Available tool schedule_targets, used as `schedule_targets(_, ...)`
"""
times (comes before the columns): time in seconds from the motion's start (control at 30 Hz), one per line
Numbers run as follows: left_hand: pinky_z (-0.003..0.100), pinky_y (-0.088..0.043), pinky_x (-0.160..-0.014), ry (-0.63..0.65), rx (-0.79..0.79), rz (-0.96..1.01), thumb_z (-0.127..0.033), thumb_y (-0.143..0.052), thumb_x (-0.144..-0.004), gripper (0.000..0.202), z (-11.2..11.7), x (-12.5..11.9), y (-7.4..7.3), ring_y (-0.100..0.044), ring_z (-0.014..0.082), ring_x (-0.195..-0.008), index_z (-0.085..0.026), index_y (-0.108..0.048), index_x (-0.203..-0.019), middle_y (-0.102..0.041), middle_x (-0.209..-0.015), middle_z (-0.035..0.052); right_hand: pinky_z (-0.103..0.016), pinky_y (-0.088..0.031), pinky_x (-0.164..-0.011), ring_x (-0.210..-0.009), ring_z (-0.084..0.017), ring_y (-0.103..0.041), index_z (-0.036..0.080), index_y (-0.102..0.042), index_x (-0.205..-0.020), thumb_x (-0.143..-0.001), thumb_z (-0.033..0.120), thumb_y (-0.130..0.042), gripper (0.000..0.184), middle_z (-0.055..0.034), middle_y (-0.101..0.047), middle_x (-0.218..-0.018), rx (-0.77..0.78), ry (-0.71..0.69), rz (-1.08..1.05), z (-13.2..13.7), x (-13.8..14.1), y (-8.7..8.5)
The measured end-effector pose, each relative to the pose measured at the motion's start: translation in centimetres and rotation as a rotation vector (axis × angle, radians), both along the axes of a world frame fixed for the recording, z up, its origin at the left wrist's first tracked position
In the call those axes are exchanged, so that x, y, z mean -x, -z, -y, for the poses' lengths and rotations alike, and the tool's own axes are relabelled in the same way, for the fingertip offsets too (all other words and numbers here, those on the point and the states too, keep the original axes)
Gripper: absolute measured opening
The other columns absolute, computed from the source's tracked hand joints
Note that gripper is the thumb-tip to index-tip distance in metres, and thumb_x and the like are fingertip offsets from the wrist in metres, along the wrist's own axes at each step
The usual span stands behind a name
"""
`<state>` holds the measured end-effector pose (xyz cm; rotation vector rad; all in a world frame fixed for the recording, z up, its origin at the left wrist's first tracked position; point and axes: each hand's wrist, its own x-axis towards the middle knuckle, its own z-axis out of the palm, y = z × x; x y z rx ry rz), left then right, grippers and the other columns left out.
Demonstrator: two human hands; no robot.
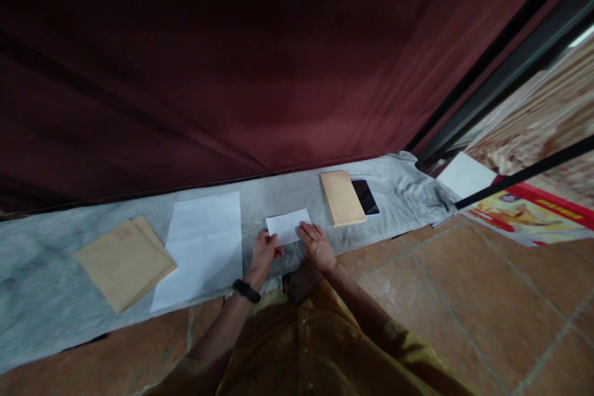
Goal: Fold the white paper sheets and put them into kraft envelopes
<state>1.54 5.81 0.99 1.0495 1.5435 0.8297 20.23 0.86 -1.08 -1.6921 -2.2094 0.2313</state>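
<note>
A small white sheet of folded paper [288, 226] lies on the grey cloth in front of me. My left hand [265, 251] pinches its lower left corner, thumb on top and the other fingers curled. At the lower right edge, my right hand [318, 245] rests with fingers stretched out flat on the paper. Left of my hands is a large white sheet [204, 241] with a faint crease across it. Several brown envelopes [123, 260] are stacked beyond that sheet, overlapping its edge. To the right of the folded paper lies a brown envelope [342, 198], apart from my hands.
A dark-screened phone or tablet [366, 197] lies partly beneath the right envelope. The narrow bench carries a wrinkled grey cloth [403, 189]. A dark red curtain [278, 86] hangs behind it. Dark metal bars [503, 68] and a colourful printed sheet [533, 213] stand at right, above tiled floor.
</note>
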Motion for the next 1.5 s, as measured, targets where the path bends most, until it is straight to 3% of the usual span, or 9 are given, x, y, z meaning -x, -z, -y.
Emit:
schedule_targets(0.17, 0.031, -0.051, -0.061, 0.024, -0.178, -0.315, -0.029, -0.059, -0.089, 0.032, 1.7, 1.2, -0.7, -0.067, 0.0200, -0.065, -0.017, -0.055, -0.118, -0.068, -0.079, 0.0026, -0.041, -0.037, -0.119, -0.139, -0.024, -0.051, 0.017, -0.057, -0.143, -0.095, 0.012, -0.052, 0.048, -0.0117, -0.053, -0.152, -0.011, -0.037, -0.006, 0.2, -0.6, 0.6)
schedule_targets(0.27, 0.045, -0.053, -0.093, 0.259, -0.563, -0.742, -0.028, -0.055, -0.094, 0.036, 2.8, 1.3, -1.3, -0.066, 0.0302, -0.112, -0.017, -0.057, -0.128, -0.067, -0.123, 0.0163, -0.042, -0.043, -0.114, -0.133, -0.025, -0.056, 0.019, -0.060, -0.140, -0.096, 0.012, -0.053, 0.045, -0.0107, -0.058, -0.147, -0.023, -0.060, -0.002, 0.3, -0.6, 0.2)
schedule_targets(0.33, 0.050, -0.046, -0.108, 0.496, -0.727, -0.876, -0.027, -0.055, -0.094, 0.036, 3.3, 1.0, -1.2, -0.055, 0.0328, -0.132, -0.018, -0.060, -0.129, -0.058, -0.143, 0.0170, -0.042, -0.046, -0.111, -0.128, -0.025, -0.059, 0.021, -0.061, -0.138, -0.096, 0.012, -0.054, 0.044, -0.0099, -0.062, -0.143, -0.023, -0.077, 0.003, 0.3, -0.4, 0.1)
schedule_targets(0.43, 0.047, -0.040, -0.117, 0.735, -0.781, -0.982, -0.015, -0.049, -0.094, 0.041, 3.5, 0.9, 0.0, -0.048, 0.0280, -0.142, -0.019, -0.059, -0.134, -0.055, -0.150, 0.0133, -0.042, -0.048, -0.107, -0.123, -0.025, -0.062, 0.023, -0.065, -0.134, -0.096, 0.012, -0.055, 0.041, -0.0102, -0.065, -0.139, -0.032, -0.091, 0.009, 0.7, -0.4, 0.1)
schedule_targets(0.57, 0.044, -0.039, -0.119, 0.813, -0.769, -1.043, -0.003, -0.043, -0.090, 0.054, 3.3, 1.6, 1.7, -0.046, 0.0240, -0.144, -0.019, -0.055, -0.141, -0.054, -0.152, 0.0115, -0.043, -0.048, -0.106, -0.122, -0.025, -0.062, 0.023, -0.065, -0.133, -0.096, 0.015, -0.055, 0.039, -0.0103, -0.064, -0.139, -0.041, -0.111, -0.069, 1.4, -1.0, 0.3)
schedule_targets(0.73, 0.046, -0.038, -0.120, 0.835, -0.794, -1.003, -0.005, -0.042, -0.092, 0.054, 3.0, 2.2, 1.9, -0.044, 0.0238, -0.146, -0.018, -0.053, -0.143, -0.051, -0.154, 0.0130, -0.044, -0.046, -0.111, -0.124, -0.023, -0.062, 0.021, -0.067, -0.131, -0.101, 0.026, -0.049, 0.036, -0.0097, -0.068, -0.133, -0.070, -0.056, -0.243, 0.4, -0.6, -0.4)
schedule_targets(0.93, 0.048, -0.035, -0.122, 0.834, -0.777, -0.966, -0.007, -0.044, -0.094, 0.047, 2.8, 1.7, 1.3, -0.046, 0.0253, -0.145, -0.015, -0.058, -0.138, -0.055, -0.150, 0.0156, -0.049, -0.037, -0.119, -0.144, -0.027, -0.045, 0.017, -0.057, -0.143, -0.104, 0.031, -0.045, 0.043, -0.0135, -0.052, -0.153, -0.085, -0.012, -0.171, -1.9, 2.0, 0.3)
schedule_targets(1.23, 0.047, -0.042, -0.117, 0.415, -0.625, -0.758, -0.026, -0.045, -0.099, 0.049, 4.1, 2.8, 3.5, -0.040, 0.0290, -0.148, -0.013, -0.045, -0.147, -0.038, -0.161, 0.0192, -0.055, -0.035, -0.117, -0.147, -0.031, -0.038, 0.009, -0.043, -0.152, -0.102, 0.027, -0.042, 0.052, -0.0216, -0.047, -0.154, -0.136, 0.274, -0.212, -1.0, 1.2, 2.6)
schedule_targets(1.5, 0.051, -0.038, -0.120, 0.371, -0.633, -0.698, -0.019, -0.047, -0.097, 0.046, 3.9, 2.3, 4.7, -0.035, 0.0296, -0.151, -0.018, -0.050, -0.142, -0.039, -0.161, 0.0159, -0.051, -0.032, -0.119, -0.143, -0.029, -0.043, 0.016, -0.049, -0.148, -0.096, 0.014, -0.045, 0.053, -0.0163, -0.047, -0.155, -0.081, 0.190, -0.167, -1.2, 1.1, 0.6)
